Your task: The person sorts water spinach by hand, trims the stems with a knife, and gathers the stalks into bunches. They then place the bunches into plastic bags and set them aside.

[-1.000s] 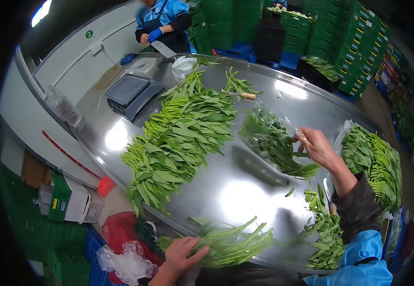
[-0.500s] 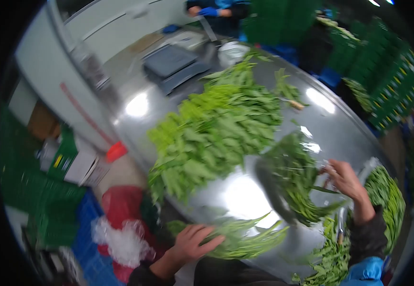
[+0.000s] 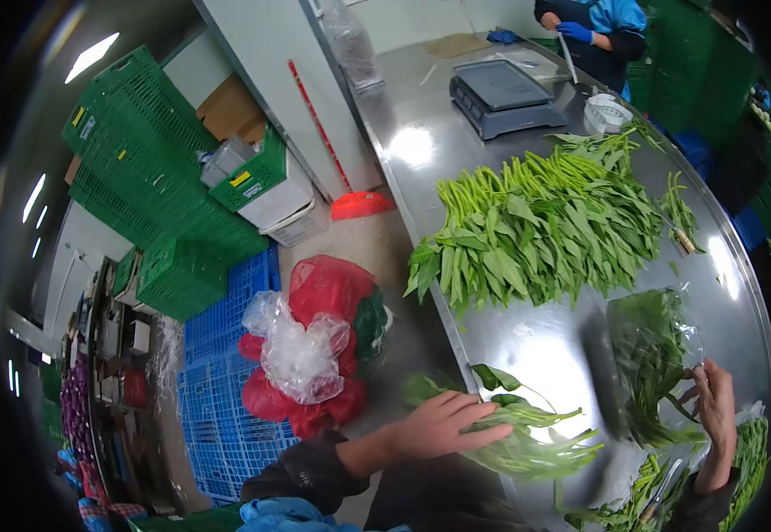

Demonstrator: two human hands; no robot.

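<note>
My left hand [image 3: 452, 427] is closed over a bunch of long-stemmed leafy greens [image 3: 536, 457] at the table's near edge. Its leaves stick out to the left and its pale stems point right. My right hand [image 3: 712, 403] pinches the edge of a clear plastic bag [image 3: 647, 359] lying on the metal table, with greens inside it. Beyond both hands, a broad pile of the same greens [image 3: 536, 230] lies in rows, stems toward the far side. A knife [image 3: 660, 492] rests on loose greens by my right forearm.
A grey scale [image 3: 505, 93] and a white roll of tape [image 3: 607, 113] stand farther up the table [image 3: 403, 191]. Red net sacks [image 3: 328, 288] and blue pallets [image 3: 226, 390] lie on the floor at left, below stacked green crates [image 3: 150, 151]. A co-worker's blue-gloved hand [image 3: 576, 33] shows at the far end.
My view has swung left, so the table appears farther right and more floor and crates show. My left hand stays on the bunch, and my right hand stays at the bag's edge.
</note>
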